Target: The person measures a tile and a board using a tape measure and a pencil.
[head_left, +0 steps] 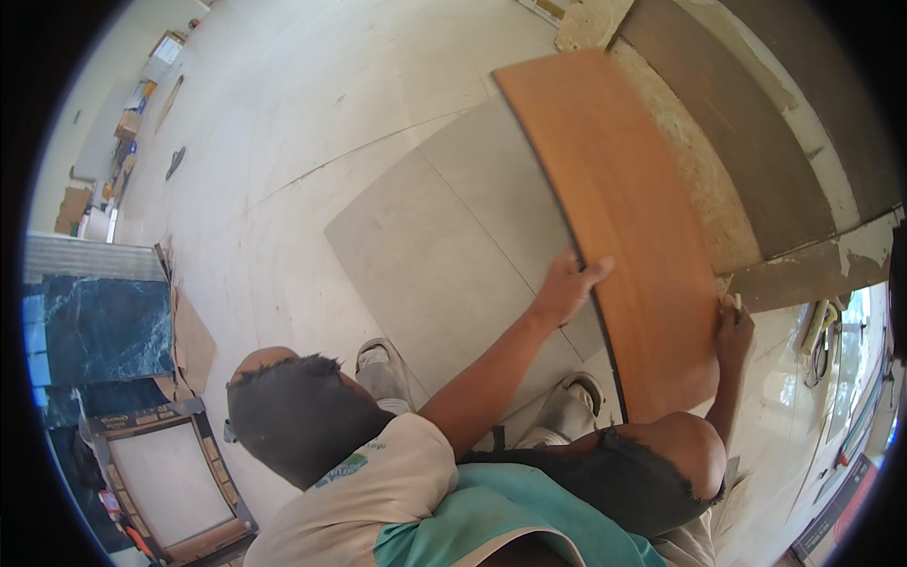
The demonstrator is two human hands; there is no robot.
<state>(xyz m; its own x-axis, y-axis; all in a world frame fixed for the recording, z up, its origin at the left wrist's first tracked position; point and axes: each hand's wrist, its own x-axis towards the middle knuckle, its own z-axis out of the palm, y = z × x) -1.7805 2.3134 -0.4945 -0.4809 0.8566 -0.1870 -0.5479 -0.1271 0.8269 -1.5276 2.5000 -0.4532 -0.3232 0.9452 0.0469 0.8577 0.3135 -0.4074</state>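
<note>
Left hand [565,288] gripping the left long edge of an orange tile [624,227], right hand [734,333] clasping its right edge, tile tilting over grey tiles [444,236] on the floor [283,123], beside the bare mortar strip [699,175].

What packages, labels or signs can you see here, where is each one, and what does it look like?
Cardboard boxes: far upper left along the wall, brown and rectangular.
Shirt patch: on the cream shirt's shoulder, bottom centre, green and blue.
Dark sign board: lower right corner, with a red-orange panel.
</note>
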